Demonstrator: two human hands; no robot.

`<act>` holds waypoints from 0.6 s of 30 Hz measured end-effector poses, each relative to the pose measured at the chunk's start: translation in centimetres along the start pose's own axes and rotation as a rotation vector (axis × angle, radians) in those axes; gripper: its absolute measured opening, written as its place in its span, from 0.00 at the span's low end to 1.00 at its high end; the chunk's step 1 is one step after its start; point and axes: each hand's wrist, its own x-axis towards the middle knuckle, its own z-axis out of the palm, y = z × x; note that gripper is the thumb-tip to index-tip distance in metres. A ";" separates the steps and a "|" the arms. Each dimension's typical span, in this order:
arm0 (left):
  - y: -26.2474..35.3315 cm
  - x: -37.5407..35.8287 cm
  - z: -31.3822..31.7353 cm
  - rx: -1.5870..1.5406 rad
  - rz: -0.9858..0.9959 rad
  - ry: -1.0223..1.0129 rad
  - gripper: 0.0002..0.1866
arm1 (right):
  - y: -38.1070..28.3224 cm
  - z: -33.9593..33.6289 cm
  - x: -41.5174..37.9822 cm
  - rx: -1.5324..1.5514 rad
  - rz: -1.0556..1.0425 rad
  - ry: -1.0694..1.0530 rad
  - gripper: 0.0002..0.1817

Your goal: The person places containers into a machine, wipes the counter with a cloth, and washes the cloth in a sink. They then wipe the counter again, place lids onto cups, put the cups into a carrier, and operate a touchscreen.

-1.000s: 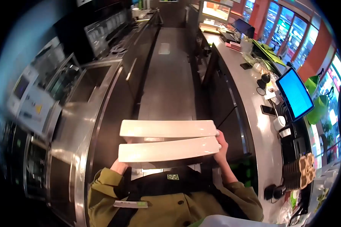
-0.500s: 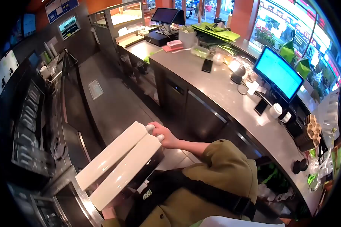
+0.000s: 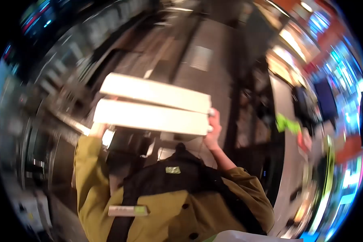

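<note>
Two long white box-like pieces, a far one [image 3: 157, 92] and a near one [image 3: 149, 117], lie side by side in front of my chest. Small rounded knobs stick out at their right ends, and their undersides are hidden. My right hand [image 3: 213, 131] is closed around the right ends by the knobs. At the left end, my left hand [image 3: 98, 130] grips from below, its fingers mostly hidden behind the near piece. Both pieces are held up off any surface, roughly level across the view.
Dark equipment and a metal edge [image 3: 70, 121], blurred by motion, line the left side. Ahead runs a dark floor with a pale grate [image 3: 201, 58]. The counter [image 3: 290, 177] stands along the right, with bright green items [image 3: 287, 123] on it.
My view has swung left, so the counter now sits farther right. The white pieces have gone from a steep slant to nearly crosswise, still held in both hands. My left sleeve has come into view.
</note>
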 end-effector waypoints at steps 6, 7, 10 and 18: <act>-1.1 16.9 -0.1 -0.086 -0.375 0.322 0.19 | 9.6 9.9 12.9 0.058 0.043 -0.126 0.07; -2.2 18.7 -0.8 -0.104 -0.418 0.375 0.19 | 11.4 11.5 14.3 0.041 0.033 -0.147 0.10; -5.7 23.9 -2.7 -0.162 -0.510 0.511 0.18 | 14.9 17.0 19.2 0.081 0.050 -0.162 0.11; -11.6 30.4 -6.5 -0.282 -0.661 0.694 0.18 | 19.5 25.6 25.2 0.015 -0.001 -0.265 0.15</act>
